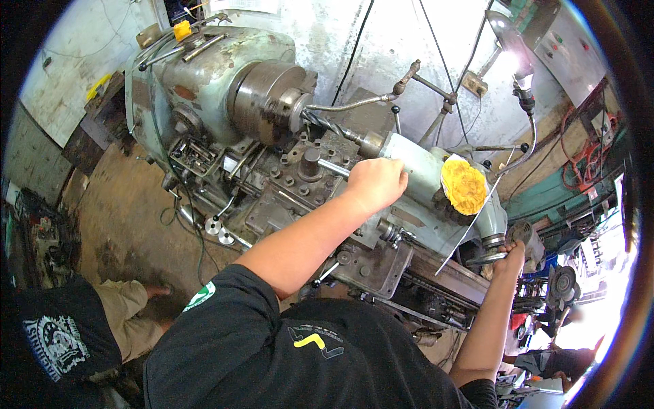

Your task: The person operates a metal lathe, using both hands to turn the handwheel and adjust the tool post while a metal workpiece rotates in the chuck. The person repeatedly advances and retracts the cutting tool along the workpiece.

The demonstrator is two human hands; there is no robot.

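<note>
My left hand is closed in a fist around the end of the tool post lever, which sticks out from the tool post. My right hand grips the rim of the tailstock handwheel at the lathe's right end. A large twist drill reaches from the tailstock to the round workpiece in the chuck. Whether its tip is inside the workpiece is hard to see. A bent coolant pipe points at the drill.
A lit work lamp hangs over the far right. A crumpled yellow cloth lies on the tailstock, near a thin rod. Loose tools fill a tray under the headstock. Another person is at lower left, one more at lower right.
</note>
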